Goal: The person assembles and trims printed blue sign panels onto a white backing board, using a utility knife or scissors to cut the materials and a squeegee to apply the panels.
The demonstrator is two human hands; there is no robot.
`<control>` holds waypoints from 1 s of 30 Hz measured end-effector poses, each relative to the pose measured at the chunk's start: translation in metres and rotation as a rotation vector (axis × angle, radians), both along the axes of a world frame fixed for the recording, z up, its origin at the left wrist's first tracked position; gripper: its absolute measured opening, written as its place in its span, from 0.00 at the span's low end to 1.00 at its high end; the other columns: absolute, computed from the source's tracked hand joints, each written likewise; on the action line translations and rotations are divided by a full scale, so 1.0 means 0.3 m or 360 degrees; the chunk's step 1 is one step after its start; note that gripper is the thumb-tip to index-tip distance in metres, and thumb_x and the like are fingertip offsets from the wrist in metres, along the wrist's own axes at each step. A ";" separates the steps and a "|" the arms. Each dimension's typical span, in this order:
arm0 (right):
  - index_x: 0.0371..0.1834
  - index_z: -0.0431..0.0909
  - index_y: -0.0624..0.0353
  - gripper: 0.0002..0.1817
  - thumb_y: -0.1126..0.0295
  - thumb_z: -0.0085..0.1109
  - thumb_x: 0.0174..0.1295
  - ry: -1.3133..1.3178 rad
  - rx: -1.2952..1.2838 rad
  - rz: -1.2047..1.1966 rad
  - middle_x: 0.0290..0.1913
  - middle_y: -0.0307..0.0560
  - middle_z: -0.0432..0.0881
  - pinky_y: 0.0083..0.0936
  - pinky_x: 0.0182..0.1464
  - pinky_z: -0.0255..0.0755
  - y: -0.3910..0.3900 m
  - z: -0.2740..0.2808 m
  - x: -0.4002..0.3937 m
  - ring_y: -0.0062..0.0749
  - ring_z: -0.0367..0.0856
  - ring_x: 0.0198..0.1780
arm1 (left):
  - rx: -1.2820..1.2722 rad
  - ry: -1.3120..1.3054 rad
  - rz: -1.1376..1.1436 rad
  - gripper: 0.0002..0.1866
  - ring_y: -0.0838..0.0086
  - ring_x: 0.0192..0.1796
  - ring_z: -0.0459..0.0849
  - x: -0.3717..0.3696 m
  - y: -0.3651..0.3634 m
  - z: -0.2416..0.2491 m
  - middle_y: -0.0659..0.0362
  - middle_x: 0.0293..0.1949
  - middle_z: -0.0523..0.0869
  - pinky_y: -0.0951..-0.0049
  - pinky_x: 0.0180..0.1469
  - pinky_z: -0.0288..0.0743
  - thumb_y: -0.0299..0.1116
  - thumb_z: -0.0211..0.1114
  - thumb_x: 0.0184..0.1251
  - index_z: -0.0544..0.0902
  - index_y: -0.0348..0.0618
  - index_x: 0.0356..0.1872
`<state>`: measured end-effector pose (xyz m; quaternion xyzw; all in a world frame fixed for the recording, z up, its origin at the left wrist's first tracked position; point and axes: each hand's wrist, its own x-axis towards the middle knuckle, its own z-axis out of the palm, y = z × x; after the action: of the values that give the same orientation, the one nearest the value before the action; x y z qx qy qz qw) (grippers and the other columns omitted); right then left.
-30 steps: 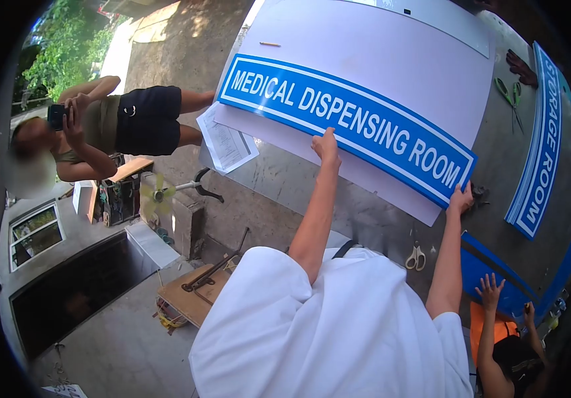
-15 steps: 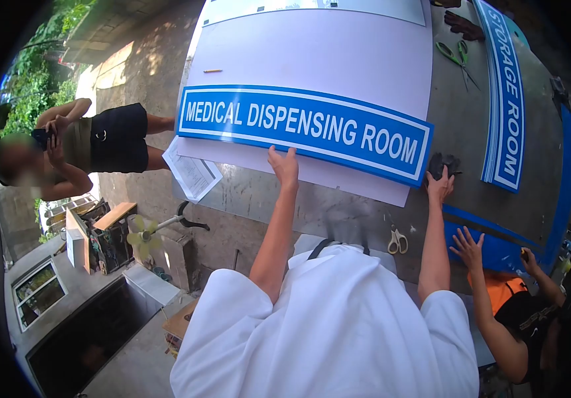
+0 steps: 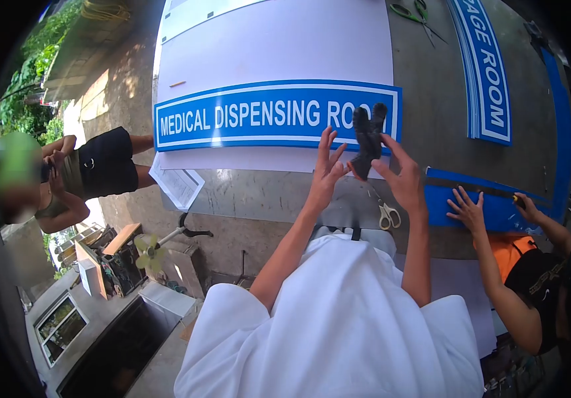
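A dark grey work glove [image 3: 367, 142] is raised in front of the right end of the blue MEDICAL DISPENSING ROOM sign [image 3: 252, 140], covering part of its last word. My right hand [image 3: 404, 178] pinches the glove between thumb and fingers, along its right side. My left hand [image 3: 327, 174] is beside the glove's orange-edged cuff, its fingers stretched upward and apart, the thumb right at the cuff. Beneath the hands, cream-handled scissors [image 3: 389, 216] lie near the table's front edge. The sign rests on a large white sheet [image 3: 272, 53].
Stacked blue signs [image 3: 487, 73] and green-handled scissors [image 3: 420, 14] lie on the metal table [image 3: 424, 86]. At right, a co-worker's hands [image 3: 467, 209] work over a blue strip [image 3: 441, 199]. Another person [image 3: 73, 166] stands at left. Printed papers [image 3: 178, 182] and a pencil [image 3: 177, 84] lie near the sign.
My right hand has picked the glove up from the table beside the sign and brought it left. My left hand has left the sign's lower edge and moved right, toward the glove.
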<state>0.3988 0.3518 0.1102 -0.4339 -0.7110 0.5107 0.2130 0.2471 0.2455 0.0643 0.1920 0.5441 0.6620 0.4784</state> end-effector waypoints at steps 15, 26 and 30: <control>0.45 0.79 0.63 0.11 0.69 0.60 0.63 0.1171 -0.0545 0.0573 0.44 0.50 0.83 0.34 0.49 0.76 -0.001 0.561 0.030 0.38 0.82 0.48 | -0.0901 0.2133 -0.0265 0.27 0.51 0.75 0.54 -0.039 0.263 -0.483 0.51 0.73 0.59 0.49 0.73 0.44 0.41 0.43 0.76 0.60 0.44 0.72; 0.30 0.77 0.62 0.08 0.69 0.61 0.52 0.1351 -0.1064 0.0906 0.31 0.47 0.77 0.27 0.47 0.74 0.003 0.908 0.029 0.32 0.78 0.37 | 0.0018 0.2239 -0.1160 0.33 0.58 0.72 0.63 0.150 0.330 -0.415 0.57 0.70 0.67 0.56 0.73 0.54 0.18 0.52 0.59 0.68 0.55 0.68; 0.37 0.76 0.63 0.18 0.61 0.65 0.48 0.0465 0.0417 0.1549 0.42 0.48 0.79 0.26 0.49 0.76 0.064 0.911 0.066 0.34 0.81 0.44 | -0.0242 0.2455 -0.0998 0.38 0.60 0.71 0.66 -0.094 0.218 -0.364 0.61 0.68 0.70 0.59 0.73 0.56 0.13 0.52 0.53 0.72 0.63 0.66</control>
<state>0.4186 0.3709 0.3835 0.0526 -0.8512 0.5124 0.1006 0.2188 0.3111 -0.0448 0.7010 0.6834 0.1426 0.1456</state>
